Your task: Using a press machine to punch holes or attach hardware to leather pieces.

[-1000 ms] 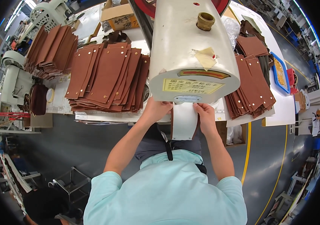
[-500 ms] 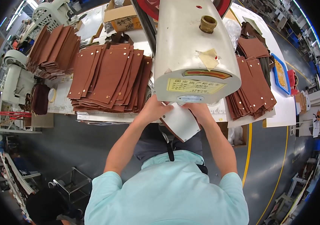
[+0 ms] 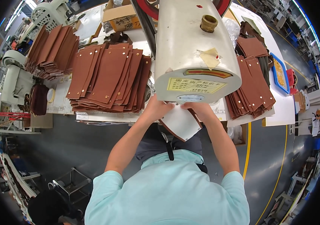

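Observation:
Both my hands are under the front of a cream-coloured machine head [image 3: 196, 48]. They hold a leather panel [image 3: 183, 125], white on the side facing me with a brown edge, which hangs down off the table edge. My left hand [image 3: 159, 108] is closed on its upper left part, the thumb pointing inward. On the other side, my right hand [image 3: 198, 110] grips its upper right part, thumb also inward. The panel's far end and my fingertips are hidden below the machine head.
Left of the machine lies a stack of brown leather panels [image 3: 105, 75] with metal studs, with another stack [image 3: 57, 50] behind it. More studded panels [image 3: 248, 86] lie to the right. A blue tray [image 3: 288, 90] of small gold pieces stands further right. A cardboard box [image 3: 120, 20] sits behind.
The panel has turned slightly, its lower corners shifting a little to the right. My hands stay closed on it under the machine head and have barely moved.

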`<state>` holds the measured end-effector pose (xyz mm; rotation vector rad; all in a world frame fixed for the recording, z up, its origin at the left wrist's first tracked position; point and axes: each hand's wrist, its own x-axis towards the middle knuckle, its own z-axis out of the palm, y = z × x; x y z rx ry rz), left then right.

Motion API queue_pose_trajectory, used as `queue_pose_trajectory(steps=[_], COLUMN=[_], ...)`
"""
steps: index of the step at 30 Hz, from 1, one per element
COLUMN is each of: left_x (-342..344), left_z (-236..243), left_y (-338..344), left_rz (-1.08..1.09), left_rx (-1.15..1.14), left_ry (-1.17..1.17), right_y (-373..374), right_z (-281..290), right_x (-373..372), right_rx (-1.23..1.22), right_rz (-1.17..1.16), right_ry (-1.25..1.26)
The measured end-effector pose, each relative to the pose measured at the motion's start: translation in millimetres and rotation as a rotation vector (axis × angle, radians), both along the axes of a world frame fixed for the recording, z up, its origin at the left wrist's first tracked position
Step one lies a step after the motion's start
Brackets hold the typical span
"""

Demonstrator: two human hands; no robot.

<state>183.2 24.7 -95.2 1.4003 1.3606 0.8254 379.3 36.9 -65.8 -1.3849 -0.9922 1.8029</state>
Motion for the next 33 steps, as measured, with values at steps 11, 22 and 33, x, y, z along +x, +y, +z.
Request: queue_pose_trajectory(steps=[11, 22, 33], left_x=[1, -5, -92], left_z=[3, -27, 18], left_y=[0, -4, -105], left_rz=[0.006, 0.038, 0.117], left_rx=[0.005, -0.008, -0.333], left_ry=[-0.004, -0.152, -0.356], right_y=[4, -9, -7], right_z=[-12, -8, -24], right_x=[0, 18, 82], right_rx=[-0.053, 0.064, 0.041], right_rz=[-0.011, 0.226, 0.269], right_ry=[-0.068, -0.193, -0.168])
